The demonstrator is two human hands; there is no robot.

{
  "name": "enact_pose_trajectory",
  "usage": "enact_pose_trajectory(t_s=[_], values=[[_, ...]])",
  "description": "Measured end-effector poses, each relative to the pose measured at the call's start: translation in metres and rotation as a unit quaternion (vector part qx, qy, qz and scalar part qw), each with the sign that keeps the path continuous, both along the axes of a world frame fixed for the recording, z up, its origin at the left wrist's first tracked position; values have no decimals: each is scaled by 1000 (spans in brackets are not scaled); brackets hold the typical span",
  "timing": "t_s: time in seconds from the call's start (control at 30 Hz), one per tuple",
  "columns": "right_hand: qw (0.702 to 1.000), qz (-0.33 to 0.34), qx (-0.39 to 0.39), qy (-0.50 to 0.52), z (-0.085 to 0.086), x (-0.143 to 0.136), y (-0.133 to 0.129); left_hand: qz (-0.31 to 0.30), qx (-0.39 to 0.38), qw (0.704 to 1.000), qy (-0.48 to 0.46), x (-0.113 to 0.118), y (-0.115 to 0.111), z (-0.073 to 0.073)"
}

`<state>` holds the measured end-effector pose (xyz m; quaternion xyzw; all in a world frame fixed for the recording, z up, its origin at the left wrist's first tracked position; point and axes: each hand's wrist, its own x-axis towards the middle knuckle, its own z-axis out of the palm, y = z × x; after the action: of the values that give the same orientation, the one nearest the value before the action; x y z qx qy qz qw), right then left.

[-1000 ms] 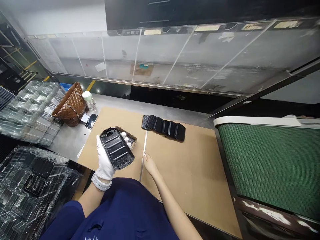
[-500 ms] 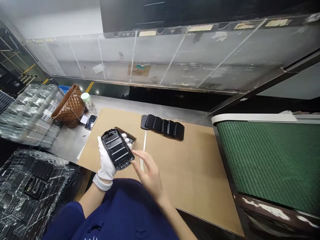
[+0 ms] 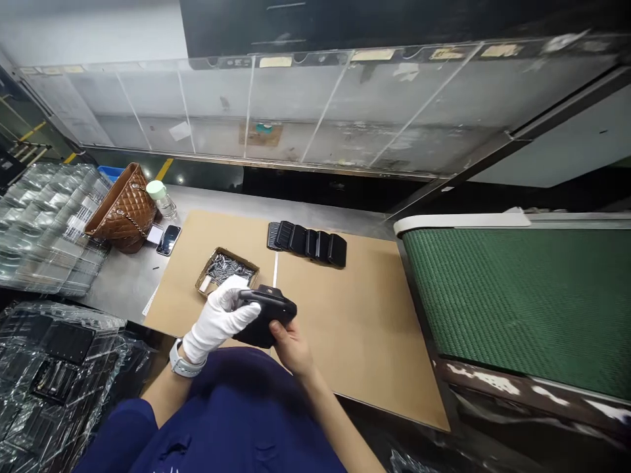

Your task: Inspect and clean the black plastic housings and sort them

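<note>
Between my two hands I hold a black plastic housing (image 3: pixel 261 332), tilted so its smooth outer face and edge show. My left hand (image 3: pixel 219 320), in a white glove, is closed on its left side. Bare, my right hand (image 3: pixel 292 345) grips the lower right side with the thumb on the face. The housing's inner side is hidden. Just beyond my left hand sits a small cardboard box (image 3: pixel 200 279) of small metal pins (image 3: pixel 227 268), with a small white piece in it. Farther back, a leaning row of similar black housings (image 3: pixel 308 243) lies on the cardboard sheet (image 3: pixel 365 328).
A green conveyor belt (image 3: pixel 513 302) runs at the right. A brown quilted handbag (image 3: pixel 123 210), a lidded bottle (image 3: pixel 162 199) and a phone (image 3: pixel 168 240) stand or lie at back left. Plastic-wrapped black parts (image 3: pixel 64 368) and stacked clear trays (image 3: pixel 49 223) fill the left side.
The housing has turned from showing its ribbed inside to showing its outer face. My right hand has gone from fingertips at its edge to gripping it. The pin box is now uncovered.
</note>
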<state>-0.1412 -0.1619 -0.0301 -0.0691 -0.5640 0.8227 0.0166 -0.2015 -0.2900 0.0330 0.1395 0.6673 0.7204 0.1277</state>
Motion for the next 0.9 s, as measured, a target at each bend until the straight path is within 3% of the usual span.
enact_pose_trajectory(t_s=[0.07, 0.2, 0.33, 0.43, 0.53, 0.6, 0.67, 0.73, 0.9], values=[[1000, 11, -9, 0, -10, -5, 2, -31, -6, 1000, -5, 0, -2, 4], [999, 22, 30, -1, -25, -13, 1, -31, -19, 999, -18, 1, -5, 5], [997, 26, 76, 8, -29, -20, -8, -20, -14, 999, -34, -3, -7, -6], [988, 42, 143, 33, -36, -35, -13, 29, 3, 990, -139, -7, -16, -22], [961, 59, 271, 14, -63, -63, -13, 98, 6, 955, -279, -8, -40, -40], [925, 45, 375, -43, -89, -83, -11, 186, -12, 922, -340, -5, -63, -51], [891, 48, 445, -78, -116, -99, -10, 277, -54, 901, -329, -2, -87, -60], [874, 81, 473, -72, -139, -109, -12, 326, -105, 897, -279, 3, -106, -66], [846, 134, 514, -49, -169, -115, -14, 288, -252, 905, -185, 15, -121, -80]])
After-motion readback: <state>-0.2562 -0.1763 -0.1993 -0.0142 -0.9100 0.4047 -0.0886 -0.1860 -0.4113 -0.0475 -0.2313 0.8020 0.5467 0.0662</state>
